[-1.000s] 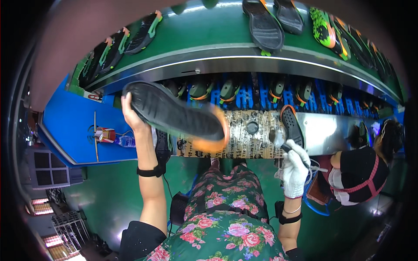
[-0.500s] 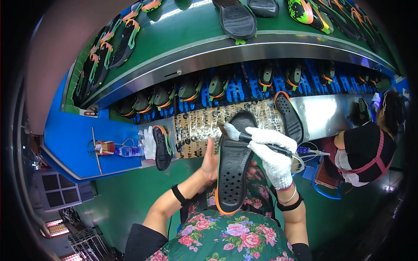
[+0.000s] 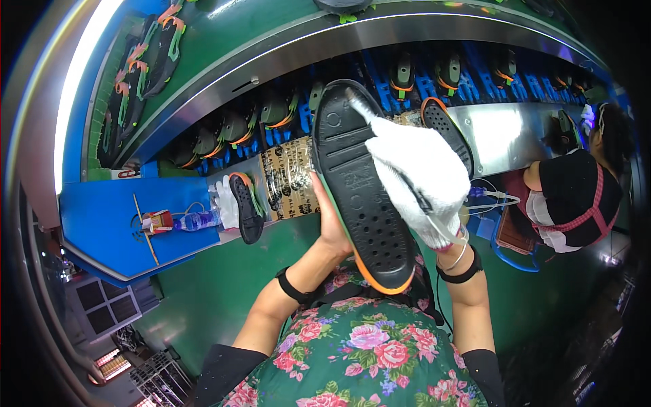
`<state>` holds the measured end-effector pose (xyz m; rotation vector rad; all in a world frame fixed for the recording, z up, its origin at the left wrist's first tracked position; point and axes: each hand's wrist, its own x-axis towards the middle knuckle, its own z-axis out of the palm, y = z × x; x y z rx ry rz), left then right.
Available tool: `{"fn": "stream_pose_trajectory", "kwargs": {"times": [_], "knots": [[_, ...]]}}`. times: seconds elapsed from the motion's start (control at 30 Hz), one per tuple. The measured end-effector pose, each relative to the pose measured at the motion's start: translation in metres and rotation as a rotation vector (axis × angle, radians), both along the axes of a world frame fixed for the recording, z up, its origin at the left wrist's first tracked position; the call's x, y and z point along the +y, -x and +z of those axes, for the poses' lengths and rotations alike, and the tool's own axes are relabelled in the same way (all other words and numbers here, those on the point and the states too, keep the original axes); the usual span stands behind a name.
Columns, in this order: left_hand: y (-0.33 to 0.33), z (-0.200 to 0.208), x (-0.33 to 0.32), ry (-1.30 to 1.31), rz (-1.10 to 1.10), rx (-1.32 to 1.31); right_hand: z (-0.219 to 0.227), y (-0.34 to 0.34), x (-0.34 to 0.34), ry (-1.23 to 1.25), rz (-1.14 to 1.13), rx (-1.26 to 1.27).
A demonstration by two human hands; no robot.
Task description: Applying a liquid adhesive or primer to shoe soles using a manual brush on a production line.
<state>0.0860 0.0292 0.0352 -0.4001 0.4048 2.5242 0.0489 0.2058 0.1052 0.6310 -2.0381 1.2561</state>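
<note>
My bare left hand (image 3: pixel 331 220) grips a black shoe sole (image 3: pixel 349 163) by its left edge and holds it up, tilted, in front of me. The inner face of the sole is toward me, with holes at the orange-rimmed heel end. In a white knit glove, my right hand (image 3: pixel 422 175) is closed around a brush (image 3: pixel 363 107), whose handle it mostly hides. A thin tube runs back from that handle past my wrist. The brush tip is on or just over the sole near its far end; actual touch is hard to tell.
Single shoe soles lie on the bench at left (image 3: pixel 245 207) and right (image 3: pixel 447 132). Behind runs a row of shoes (image 3: pixel 274 114) on blue racks, beneath a metal-edged green shelf. A bottle (image 3: pixel 196 220) lies on the blue table at left. A co-worker (image 3: pixel 569 197) sits at right.
The sole has risen toward my view and tilted, its far end now to the left. My right hand has moved up with the brush, which now points farther toward the sole's far end.
</note>
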Motion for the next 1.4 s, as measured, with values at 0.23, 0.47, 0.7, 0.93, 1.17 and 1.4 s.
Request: {"fn": "stream_pose_trajectory", "kwargs": {"times": [0.23, 0.47, 0.7, 0.93, 1.17, 1.4], "knots": [[-0.011, -0.01, 0.013, 0.448, -0.103, 0.189, -0.02, -0.038, -0.01, -0.245, 0.061, -0.155], [0.001, -0.036, 0.004, -0.33, -0.066, 0.37, 0.001, -0.015, 0.0, 0.036, -0.036, -0.066], [0.013, -0.055, -0.007, 0.23, 0.127, -0.035, 0.002, -0.016, 0.003, 0.036, 0.179, -0.127], [0.022, -0.057, 0.001, 0.081, 0.166, 0.002, -0.026, -0.032, -0.014, -0.111, 0.296, -0.09], [0.024, -0.059, -0.012, -0.157, -0.015, 0.114, -0.022, -0.029, -0.008, 0.026, 0.213, -0.167], [0.029, -0.057, -0.022, -0.402, -0.114, 0.169, -0.037, -0.022, -0.002, 0.017, 0.248, -0.094]]}}
